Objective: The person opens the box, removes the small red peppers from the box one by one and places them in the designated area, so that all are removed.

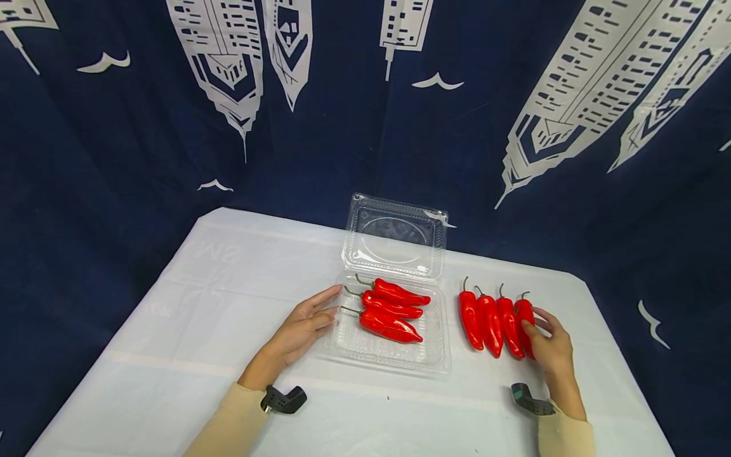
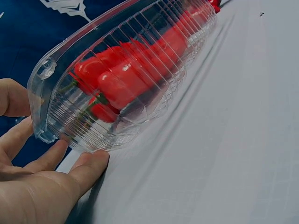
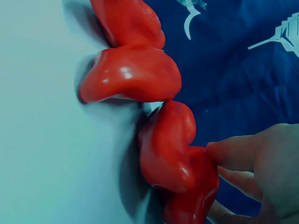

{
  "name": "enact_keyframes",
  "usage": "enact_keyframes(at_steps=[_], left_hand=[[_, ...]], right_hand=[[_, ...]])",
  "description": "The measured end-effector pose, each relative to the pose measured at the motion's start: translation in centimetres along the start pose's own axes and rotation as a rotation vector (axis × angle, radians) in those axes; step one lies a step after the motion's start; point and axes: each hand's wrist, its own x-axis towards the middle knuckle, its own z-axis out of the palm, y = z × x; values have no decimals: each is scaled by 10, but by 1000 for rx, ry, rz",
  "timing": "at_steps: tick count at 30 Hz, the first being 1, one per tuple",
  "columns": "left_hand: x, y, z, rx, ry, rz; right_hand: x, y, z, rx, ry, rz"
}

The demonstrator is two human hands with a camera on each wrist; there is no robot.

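Observation:
Three red chili peppers (image 1: 391, 324) lie side by side in a clear plastic clamshell container (image 1: 436, 355), stems to the left. My left hand (image 1: 301, 327) is at the container's left side, its fingertips against the wall and bottom edge in the left wrist view. On the table to the right, several more red peppers (image 1: 488, 325) form a row with stems pointing away. My right hand (image 1: 551, 346) pinches the rightmost pepper (image 1: 524, 312), thumb on the near side and fingers on the far side. In the right wrist view, that pepper (image 3: 191, 205) is partly hidden behind its neighbour.
The container's transparent lid (image 1: 394, 240) stands open at the back, overlapping the dark blue curtain (image 1: 342, 146) in the head view. A white cloth (image 1: 228, 304) covers the table. Black wrist devices (image 1: 283, 400) are strapped at both sleeves.

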Motion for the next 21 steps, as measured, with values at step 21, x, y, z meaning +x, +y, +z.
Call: enact_keyframes(at_steps=[21], left_hand=[[0,0,0,-2,-12,8]], right_hand=[[-4,-3,-7,-45,25,-34]])
